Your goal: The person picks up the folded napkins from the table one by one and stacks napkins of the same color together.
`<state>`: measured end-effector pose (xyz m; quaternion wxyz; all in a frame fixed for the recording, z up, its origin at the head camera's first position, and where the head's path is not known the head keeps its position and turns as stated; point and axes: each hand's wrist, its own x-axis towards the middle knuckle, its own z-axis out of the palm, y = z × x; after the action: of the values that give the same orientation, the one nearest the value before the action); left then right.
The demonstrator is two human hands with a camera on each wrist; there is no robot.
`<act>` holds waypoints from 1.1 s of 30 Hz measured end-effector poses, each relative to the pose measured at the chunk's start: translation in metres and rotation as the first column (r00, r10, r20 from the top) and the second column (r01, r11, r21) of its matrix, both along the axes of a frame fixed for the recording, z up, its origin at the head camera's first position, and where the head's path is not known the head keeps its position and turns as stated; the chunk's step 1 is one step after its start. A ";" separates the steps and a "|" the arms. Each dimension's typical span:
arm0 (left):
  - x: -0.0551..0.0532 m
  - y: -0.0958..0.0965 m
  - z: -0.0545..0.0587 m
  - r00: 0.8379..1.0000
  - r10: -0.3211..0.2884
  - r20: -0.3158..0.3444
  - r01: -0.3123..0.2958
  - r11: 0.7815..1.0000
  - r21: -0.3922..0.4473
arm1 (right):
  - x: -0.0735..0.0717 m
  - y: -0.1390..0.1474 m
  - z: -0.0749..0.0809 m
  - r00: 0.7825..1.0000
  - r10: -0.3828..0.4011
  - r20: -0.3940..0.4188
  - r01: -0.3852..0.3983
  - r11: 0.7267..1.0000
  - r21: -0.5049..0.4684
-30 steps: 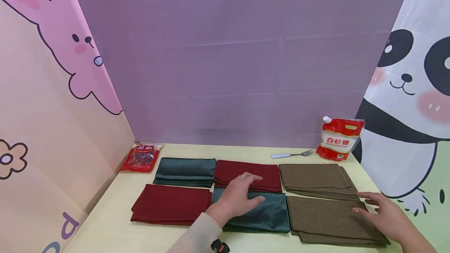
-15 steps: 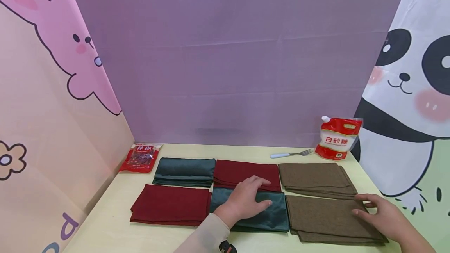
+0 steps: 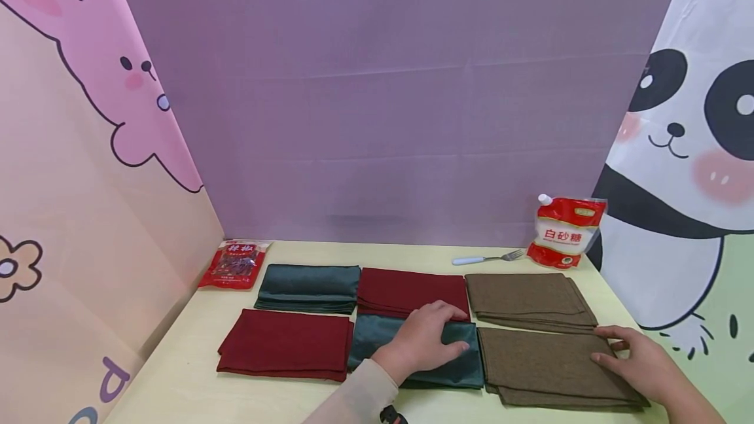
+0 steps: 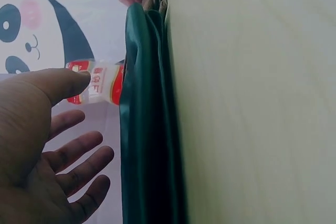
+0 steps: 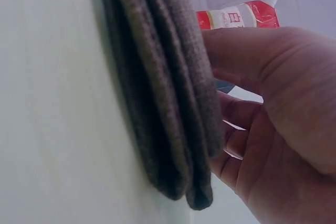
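In the head view my left hand is over the front green satin cloth, fingers spread and nothing held. The left wrist view shows its thumb and fingers apart, beside the cloth's folded edge. At the right edge of the front brown cloth, my right hand lies with thumb and fingers loosely bent. The right wrist view has the thumb alongside the stacked brown folds; whether it presses them cannot be told. Behind lie a folded red cloth and another brown cloth.
To the left are a front red cloth and a back green cloth. A red chili packet lies at the back left. A fork and a red-white sugar pouch are at the back right, before a purple backdrop.
My left hand has moved right and slightly nearer over the front green cloth. The right hand stays at the brown cloth's edge, and the cloths keep their places.
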<state>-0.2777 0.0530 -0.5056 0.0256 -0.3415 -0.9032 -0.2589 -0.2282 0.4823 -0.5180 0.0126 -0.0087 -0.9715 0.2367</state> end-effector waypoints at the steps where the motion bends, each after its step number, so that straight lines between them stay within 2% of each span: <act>1: 0.000 0.001 -0.001 1.000 -0.002 -0.002 0.002 1.000 -0.004 | 0.000 0.000 -0.001 1.000 0.001 0.003 -0.001 1.000 -0.003; 9: -0.002 0.011 -0.003 1.000 -0.013 -0.006 0.012 0.999 -0.047 | 0.001 -0.001 0.000 0.998 0.017 -0.060 -0.018 1.000 -0.006; 22: -0.001 0.024 -0.002 0.999 -0.020 -0.036 0.015 0.993 -0.118 | 0.003 -0.003 0.003 0.999 0.052 -0.013 -0.052 0.998 -0.024; 26: -0.001 0.029 -0.004 0.999 -0.019 -0.034 0.015 0.992 -0.128 | 0.007 -0.006 0.002 0.998 0.037 -0.046 -0.038 0.999 -0.037; 33: -0.001 0.036 -0.003 1.000 -0.014 -0.017 0.012 0.990 -0.140 | 0.013 -0.008 0.002 0.986 0.028 -0.164 -0.035 0.999 -0.037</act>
<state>-0.2791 0.0887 -0.5087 0.0079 -0.3507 -0.9166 -0.1918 -0.2153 0.4742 -0.5163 0.0882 0.0259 -0.9623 0.2558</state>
